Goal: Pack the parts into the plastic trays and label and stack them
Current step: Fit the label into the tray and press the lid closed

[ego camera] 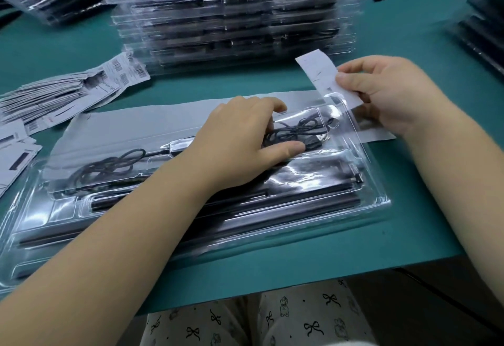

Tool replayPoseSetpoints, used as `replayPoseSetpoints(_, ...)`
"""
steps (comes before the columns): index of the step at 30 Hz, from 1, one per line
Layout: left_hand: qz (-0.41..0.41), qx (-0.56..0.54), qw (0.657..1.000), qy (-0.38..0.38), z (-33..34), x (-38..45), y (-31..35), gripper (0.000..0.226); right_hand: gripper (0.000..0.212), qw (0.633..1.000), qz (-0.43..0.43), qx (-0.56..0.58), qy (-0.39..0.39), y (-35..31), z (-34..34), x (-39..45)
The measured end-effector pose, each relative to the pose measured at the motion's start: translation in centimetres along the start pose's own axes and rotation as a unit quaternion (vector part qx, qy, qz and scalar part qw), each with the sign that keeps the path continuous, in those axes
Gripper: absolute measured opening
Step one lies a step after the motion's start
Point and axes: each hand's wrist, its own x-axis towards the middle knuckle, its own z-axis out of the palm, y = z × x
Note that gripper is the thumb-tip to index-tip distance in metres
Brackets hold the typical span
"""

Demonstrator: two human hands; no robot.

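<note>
2 hands (240, 138), 1 tray (313, 209) in front, 4 tray stacks (231, 18), 1 label (324, 78).

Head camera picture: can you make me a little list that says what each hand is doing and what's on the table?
left hand: presses on the clear plastic tray, over the coiled black cable
right hand: pinches a white paper label above the tray's far right corner
tray contents: cables, long black parts
behind: stack of packed trays
left side: pile of barcode labels
table: green
</note>
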Motion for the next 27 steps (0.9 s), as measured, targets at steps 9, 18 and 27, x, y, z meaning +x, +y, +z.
replayPoseSetpoints(9,-0.007,-0.015,1.000,0.005,-0.1,0.0,0.0,0.072,0.025,0.992,-0.007,-0.070,-0.101,-0.3,-0.2,-1.0)
replayPoseSetpoints(18,-0.007,-0.008,1.000,-0.003,-0.1,0.0,0.1,0.067,0.048,0.991,-0.023,-0.057,-0.116,0.2,0.3,-0.6)
replayPoseSetpoints(27,-0.006,-0.011,1.000,0.000,0.0,0.0,0.1,0.070,0.046,0.982,-0.086,-0.126,-0.108,0.3,1.9,-1.1)
